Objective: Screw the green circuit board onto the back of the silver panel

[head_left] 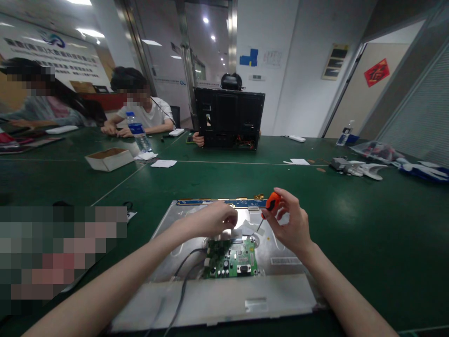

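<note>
Your screwdriver slants over the green circuit board's far right corner, handle up-right, shaft pointing down-left; tip contact is hard to make out. Your right hand pinches the handle; your left hand curls near the board's far edge, fingertips hidden, grip can't be told.

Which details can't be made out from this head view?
Left hand: in the head view, its back and curled fingers hide whether it grips anything.
Orange-and-black-handled screwdriver: head view; tip too small and blurred to tell whether it touches the rectangular green circuit board.
White barcode label on the silvery metal panel: head view; print too small to read.
Person behind the flat black casing: head view; the casing hides most of the body.
</note>
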`<state>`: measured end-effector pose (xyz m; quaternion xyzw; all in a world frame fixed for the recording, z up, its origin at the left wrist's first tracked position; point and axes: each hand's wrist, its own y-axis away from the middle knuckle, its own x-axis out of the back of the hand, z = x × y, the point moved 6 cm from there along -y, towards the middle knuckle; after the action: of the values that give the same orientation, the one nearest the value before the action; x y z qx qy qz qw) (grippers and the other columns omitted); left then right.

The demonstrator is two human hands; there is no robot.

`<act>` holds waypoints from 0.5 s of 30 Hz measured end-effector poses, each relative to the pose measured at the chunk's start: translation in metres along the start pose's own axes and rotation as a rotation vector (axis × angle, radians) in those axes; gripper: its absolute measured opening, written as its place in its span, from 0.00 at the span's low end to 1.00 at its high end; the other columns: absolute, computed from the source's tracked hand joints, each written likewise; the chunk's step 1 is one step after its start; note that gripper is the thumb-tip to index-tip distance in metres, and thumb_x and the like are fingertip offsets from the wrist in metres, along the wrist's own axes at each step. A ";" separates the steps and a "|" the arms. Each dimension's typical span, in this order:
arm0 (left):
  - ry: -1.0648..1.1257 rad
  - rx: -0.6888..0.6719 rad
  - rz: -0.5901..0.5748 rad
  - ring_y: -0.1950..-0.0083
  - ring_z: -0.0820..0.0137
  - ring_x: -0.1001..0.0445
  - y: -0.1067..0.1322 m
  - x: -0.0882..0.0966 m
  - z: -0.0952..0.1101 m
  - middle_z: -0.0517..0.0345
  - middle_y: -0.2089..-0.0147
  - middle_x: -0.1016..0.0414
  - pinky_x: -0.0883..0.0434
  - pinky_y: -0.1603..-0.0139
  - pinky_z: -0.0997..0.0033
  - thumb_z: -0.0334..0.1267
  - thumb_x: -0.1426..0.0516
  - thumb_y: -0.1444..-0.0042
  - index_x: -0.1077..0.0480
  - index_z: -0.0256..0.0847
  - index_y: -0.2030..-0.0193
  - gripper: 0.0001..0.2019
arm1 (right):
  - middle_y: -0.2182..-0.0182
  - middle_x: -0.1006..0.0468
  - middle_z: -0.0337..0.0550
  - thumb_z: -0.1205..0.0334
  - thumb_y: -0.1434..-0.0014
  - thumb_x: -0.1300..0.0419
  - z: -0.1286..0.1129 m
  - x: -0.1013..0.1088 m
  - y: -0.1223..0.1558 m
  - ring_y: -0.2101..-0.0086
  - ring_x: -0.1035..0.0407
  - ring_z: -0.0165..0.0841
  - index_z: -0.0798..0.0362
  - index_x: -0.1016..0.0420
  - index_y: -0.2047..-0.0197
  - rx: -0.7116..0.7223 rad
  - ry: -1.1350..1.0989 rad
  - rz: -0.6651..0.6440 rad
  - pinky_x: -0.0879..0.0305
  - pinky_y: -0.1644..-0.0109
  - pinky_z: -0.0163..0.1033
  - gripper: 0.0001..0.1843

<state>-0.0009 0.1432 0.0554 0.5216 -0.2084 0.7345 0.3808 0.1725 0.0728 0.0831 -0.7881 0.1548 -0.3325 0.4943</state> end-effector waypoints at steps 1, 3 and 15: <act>0.026 -0.068 0.020 0.68 0.71 0.26 0.003 0.000 0.014 0.58 0.68 0.21 0.35 0.67 0.75 0.25 0.42 0.44 0.24 0.38 0.68 0.07 | 0.74 0.27 0.33 0.59 0.35 0.40 0.000 0.001 -0.001 0.80 0.33 0.27 0.49 0.41 0.39 -0.003 0.003 0.006 0.33 0.79 0.31 0.24; 0.049 -0.175 0.027 0.68 0.70 0.25 0.009 -0.004 0.039 0.58 0.67 0.21 0.34 0.66 0.74 0.25 0.42 0.43 0.24 0.38 0.67 0.07 | 0.74 0.28 0.33 0.58 0.35 0.40 0.001 0.003 -0.001 0.80 0.32 0.27 0.49 0.41 0.39 -0.007 0.004 0.015 0.33 0.79 0.31 0.24; -0.069 -0.262 -0.059 0.66 0.66 0.27 0.018 -0.045 0.081 0.55 0.64 0.27 0.37 0.71 0.70 0.25 0.42 0.44 0.30 0.38 0.68 0.05 | 0.71 0.25 0.36 0.62 0.37 0.39 -0.003 -0.001 0.000 0.79 0.31 0.27 0.48 0.42 0.38 0.011 -0.023 0.000 0.33 0.79 0.31 0.26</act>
<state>0.0421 0.0598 0.0452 0.4983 -0.3000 0.6709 0.4599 0.1698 0.0711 0.0834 -0.7891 0.1470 -0.3242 0.5006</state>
